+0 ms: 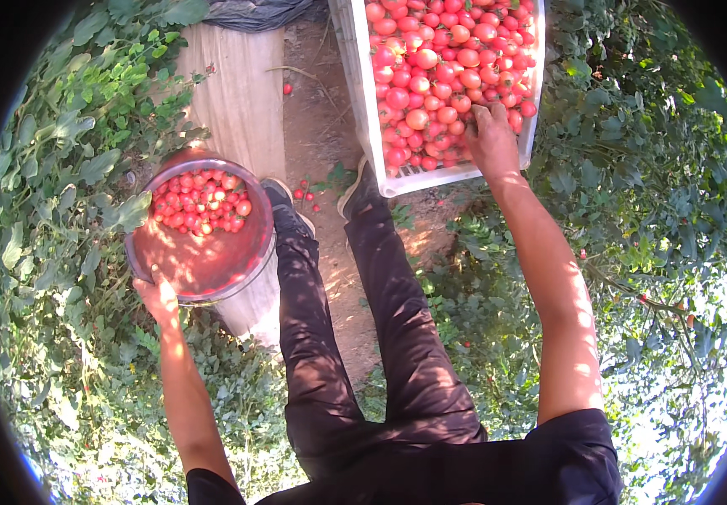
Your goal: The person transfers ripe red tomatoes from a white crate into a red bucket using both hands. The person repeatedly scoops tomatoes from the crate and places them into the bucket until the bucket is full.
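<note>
My left hand (159,294) grips the near rim of a round bucket (202,265). Small red tomatoes (196,202) lie gathered at the bucket's far side, and part of its reddish inner wall is bare. At the upper right, a white plastic crate (439,182) is heaped with red cherry tomatoes (430,82). My right hand (493,139) reaches over the crate's near right corner, its fingertips bent down among the tomatoes. Whether those fingers hold a tomato is hidden.
Leafy plants (60,208) crowd the left, and more foliage (628,158) fills the right. A pale sheet strip (237,82) runs along the ground under the bucket. A few fallen tomatoes (300,192) lie on the soil between my shoes (357,189). Dark plastic film (256,14) lies at the top.
</note>
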{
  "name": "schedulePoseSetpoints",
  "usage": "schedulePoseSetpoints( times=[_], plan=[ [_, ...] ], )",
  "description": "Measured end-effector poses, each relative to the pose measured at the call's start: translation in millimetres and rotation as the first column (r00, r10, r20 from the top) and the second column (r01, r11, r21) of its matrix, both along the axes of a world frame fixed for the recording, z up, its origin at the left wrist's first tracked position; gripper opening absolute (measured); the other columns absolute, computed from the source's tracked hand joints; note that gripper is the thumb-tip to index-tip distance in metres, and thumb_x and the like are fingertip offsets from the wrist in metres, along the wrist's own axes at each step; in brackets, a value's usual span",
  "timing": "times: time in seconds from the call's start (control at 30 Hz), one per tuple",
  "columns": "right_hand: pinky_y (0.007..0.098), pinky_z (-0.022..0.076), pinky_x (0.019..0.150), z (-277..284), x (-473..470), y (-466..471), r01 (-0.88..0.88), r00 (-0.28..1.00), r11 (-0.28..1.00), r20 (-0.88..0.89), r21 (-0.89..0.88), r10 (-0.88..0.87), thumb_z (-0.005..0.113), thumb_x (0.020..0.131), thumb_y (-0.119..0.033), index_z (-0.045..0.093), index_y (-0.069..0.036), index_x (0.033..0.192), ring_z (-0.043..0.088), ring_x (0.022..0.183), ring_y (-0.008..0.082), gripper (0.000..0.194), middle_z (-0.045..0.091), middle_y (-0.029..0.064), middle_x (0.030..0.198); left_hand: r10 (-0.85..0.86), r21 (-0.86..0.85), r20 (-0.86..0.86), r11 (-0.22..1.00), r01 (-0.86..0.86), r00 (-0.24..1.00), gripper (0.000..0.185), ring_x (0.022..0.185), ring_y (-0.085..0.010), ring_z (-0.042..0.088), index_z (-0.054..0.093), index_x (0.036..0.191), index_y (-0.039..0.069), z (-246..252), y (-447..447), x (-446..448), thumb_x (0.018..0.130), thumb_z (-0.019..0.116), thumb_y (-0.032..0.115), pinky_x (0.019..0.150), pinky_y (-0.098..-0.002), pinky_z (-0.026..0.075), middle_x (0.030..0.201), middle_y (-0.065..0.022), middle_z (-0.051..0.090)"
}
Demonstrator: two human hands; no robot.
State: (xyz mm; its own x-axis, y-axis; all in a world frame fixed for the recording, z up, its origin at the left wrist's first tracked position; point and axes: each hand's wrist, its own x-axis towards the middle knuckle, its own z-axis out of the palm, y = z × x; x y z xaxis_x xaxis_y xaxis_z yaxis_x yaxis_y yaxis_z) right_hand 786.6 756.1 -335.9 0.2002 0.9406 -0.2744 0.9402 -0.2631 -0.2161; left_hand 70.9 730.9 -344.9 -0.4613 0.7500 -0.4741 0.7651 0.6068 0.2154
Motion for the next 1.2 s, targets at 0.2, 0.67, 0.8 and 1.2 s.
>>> schedulePoseSetpoints(
  times=[0.2,0.67,0.8,1.2],
  plan=[
    [0.0507,0.0584,0.085,0.7,11.2,-1.0,-0.071,0.996,0.996,-0.050,-0.052,0.069,0.071,0.088,-0.011,0.066,-0.005,0.122,0.069,0.099,0.0425,0.035,0.063,0.0173,0.118,0.018,-0.002,0.008,1.000,-0.018,1.000,0.058,0.104,-0.0434,0.062,0.049,0.124,-0.011,4.5,5.1,13.5,0.103,0.064,0.041,0.097,-0.0511,0.047,0.117,-0.0318,0.062],
    [0.0515,0.0561,0.087,4.3,-5.5,-1.9,-0.009,1.000,0.999,-0.001,-0.047,0.009,0.067,0.091,-0.011,0.064,-0.003,0.123,0.067,0.104,0.0441,0.033,0.064,0.0228,0.118,-0.007,-0.019,-0.025,1.000,0.007,1.000,0.059,0.104,-0.0443,0.064,0.048,0.122,-0.010,4.9,7.7,14.0,0.103,0.063,0.043,0.095,-0.0523,0.048,0.116,-0.0315,0.063],
    [0.0520,0.0568,0.087,1.5,-8.4,-2.0,-0.035,0.999,0.998,0.009,-0.049,0.035,0.067,0.089,-0.008,0.063,-0.004,0.120,0.068,0.102,0.0430,0.032,0.066,0.0215,0.112,0.044,-0.017,-0.007,0.999,-0.044,0.999,0.057,0.103,-0.0445,0.063,0.049,0.121,-0.011,3.3,5.2,7.5,0.103,0.064,0.041,0.095,-0.0519,0.048,0.115,-0.0321,0.063],
    [0.0488,0.0575,0.087,10.9,-10.3,-8.0,-0.052,0.998,0.990,0.026,-0.128,0.056,0.067,0.090,-0.012,0.067,-0.010,0.122,0.068,0.102,0.0401,0.033,0.066,0.0169,0.118,0.000,-0.002,0.027,1.000,0.000,1.000,0.060,0.107,-0.0430,0.062,0.049,0.122,-0.012,-1.3,3.7,2.3,0.101,0.065,0.042,0.098,-0.0515,0.046,0.119,-0.0314,0.061]
  ],
)
